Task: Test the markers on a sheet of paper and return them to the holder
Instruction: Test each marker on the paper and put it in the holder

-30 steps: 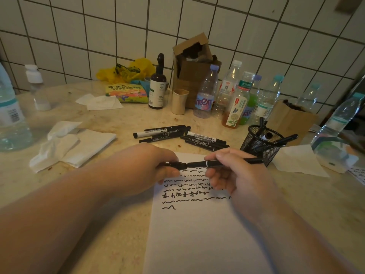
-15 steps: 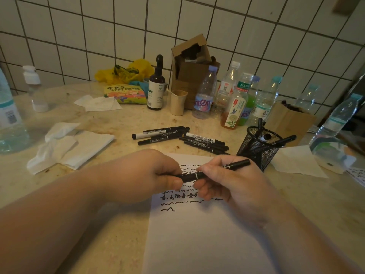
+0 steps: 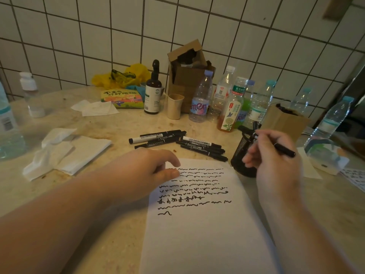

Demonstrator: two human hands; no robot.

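main risk: the black marker (image 3: 283,148) misses the black mesh pen holder (image 3: 244,153). its front end sits at the holder's mouth but the fingers hide it, so i can't tell if it's inside the rim yet. the marker lies at a shallow slant, tail pointing right and down, so it could catch the rim, or the light mesh cup could tip. other markers already stand in the holder and could block the slot.

second risk: the right forearm hangs over the sheet of paper (image 3: 205,230); a drag across the squiggle lines could smear ink if it's wet.

right hand (image 3: 274,155): raised just beside the holder, fingers curled, thumb and fingers pinching the marker near its front end, wrist bent towards the holder.

left hand (image 3: 146,171): palm down, fingers loosely relaxed, holding nothing, thumb tip and fingertips on the top left corner of the paper, forearm across the counter (image 3: 118,244).

untested or waiting markers (image 3: 177,141) lie in a loose pile on the counter, beyond the paper, left of the holder.
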